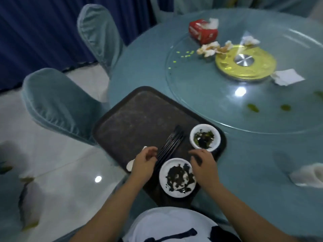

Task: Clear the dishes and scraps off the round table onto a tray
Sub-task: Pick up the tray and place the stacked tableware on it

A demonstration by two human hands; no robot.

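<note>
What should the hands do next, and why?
Probably the right hand should reach for the white napkin on the glass turntable. It looks free, the chopsticks, bowl and plate already sit on the tray, and green scraps litter the table.

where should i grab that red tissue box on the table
Probably grip the red tissue box across its flat long sides, coming down from above. It is a firm block, while the white tissue sticking out of its far end is loose and would likely pull free.

Banquet hall: lazy Susan [245, 62], covered chairs [57, 105]
</note>
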